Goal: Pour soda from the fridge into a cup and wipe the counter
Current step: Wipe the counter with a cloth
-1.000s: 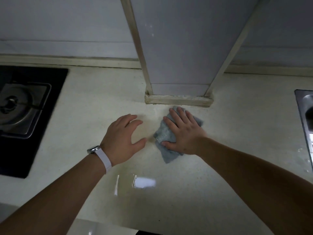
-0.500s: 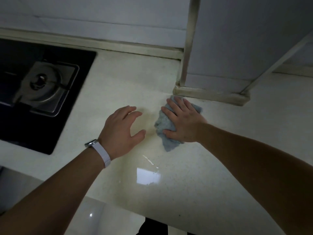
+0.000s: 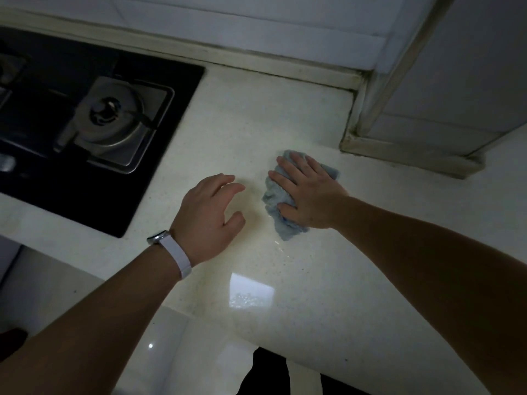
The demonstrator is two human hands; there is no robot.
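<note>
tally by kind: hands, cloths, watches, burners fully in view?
Hands: 2, left hand empty, right hand flat on the cloth
Cloths: 1, blue-grey cloth
Watches: 1, white-strapped watch
Burners: 1, burner
Total: 5

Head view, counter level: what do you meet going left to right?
Stove burner → left hand → blue cloth under the right hand → tiled column base.
</note>
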